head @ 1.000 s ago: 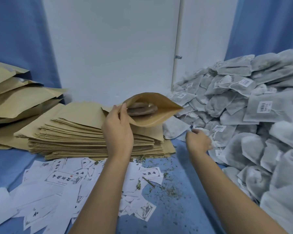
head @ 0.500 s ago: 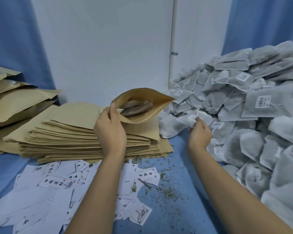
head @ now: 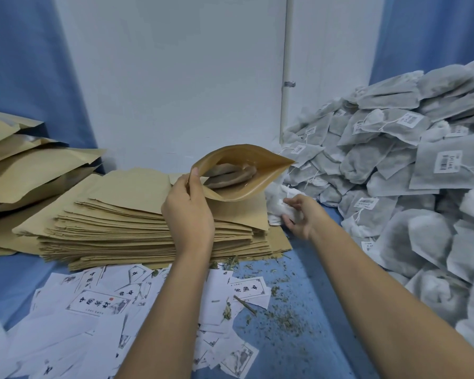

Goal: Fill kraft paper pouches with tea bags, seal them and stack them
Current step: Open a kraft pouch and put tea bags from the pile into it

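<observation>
Pouch (head: 268, 170) in left hand (head: 188, 212), right hand (head: 303, 217) seemingly apart

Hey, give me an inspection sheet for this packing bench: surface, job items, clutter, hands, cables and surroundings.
Surface: blue cloth, littered in front.
Job's things: open kraft pouch with tea bags inside; stack of flat pouches below it; bulging pouches piled far left; tea bag heap at right.
Clutter: printed paper slips scattered in front; loose tea crumbs.
Grippers: left hand pinches the open pouch's rim; right hand grips a white tea bag just below the pouch mouth.
Cables: nothing seen.
Surroundings: white wall, blue curtains on both sides, white pipe.
</observation>
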Available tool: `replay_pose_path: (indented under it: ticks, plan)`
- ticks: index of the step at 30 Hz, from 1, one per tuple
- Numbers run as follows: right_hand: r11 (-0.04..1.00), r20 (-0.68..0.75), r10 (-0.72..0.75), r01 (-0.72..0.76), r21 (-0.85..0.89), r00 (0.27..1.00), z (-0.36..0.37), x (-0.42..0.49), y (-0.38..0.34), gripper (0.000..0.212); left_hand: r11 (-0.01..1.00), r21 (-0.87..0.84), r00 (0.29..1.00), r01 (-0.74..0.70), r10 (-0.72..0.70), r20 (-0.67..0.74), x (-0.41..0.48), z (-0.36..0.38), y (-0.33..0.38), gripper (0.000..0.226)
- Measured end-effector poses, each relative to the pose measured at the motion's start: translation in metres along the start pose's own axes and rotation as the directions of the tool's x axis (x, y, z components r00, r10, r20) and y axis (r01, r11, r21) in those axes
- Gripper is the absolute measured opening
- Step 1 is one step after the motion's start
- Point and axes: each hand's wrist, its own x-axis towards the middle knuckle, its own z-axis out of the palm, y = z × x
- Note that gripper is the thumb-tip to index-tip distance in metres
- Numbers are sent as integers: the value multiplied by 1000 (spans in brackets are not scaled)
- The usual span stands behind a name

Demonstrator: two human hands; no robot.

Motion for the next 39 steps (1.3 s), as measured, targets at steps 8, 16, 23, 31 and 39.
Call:
replay_pose_path:
  ticks: [8, 16, 23, 31, 39]
  plan:
    - [980, 81, -18, 33, -197, 997, 8, 2, 1, 40, 1000, 7, 1000, 9, -9, 7, 6, 4, -2, 30]
    - [994, 81, -94, 98, -44, 992, -2, 1, 3, 17, 997, 20, 997, -72, 71, 17, 3, 3, -3, 31]
    - [920, 241, -360, 301, 252, 901, -6, -30, -19, 25, 989, -40, 986, -143, 139, -91, 2, -5, 17, 33]
    - [990, 749, 131, -42, -136, 649, 3, -88, -29, 37, 975, 22, 971, -223, 224, -82, 19, -26, 12, 30]
    - [976, 603, -31, 154, -154, 797, 31, -97, -34, 18, 975, 39, 972, -218, 213, 99, 0, -33, -5, 27]
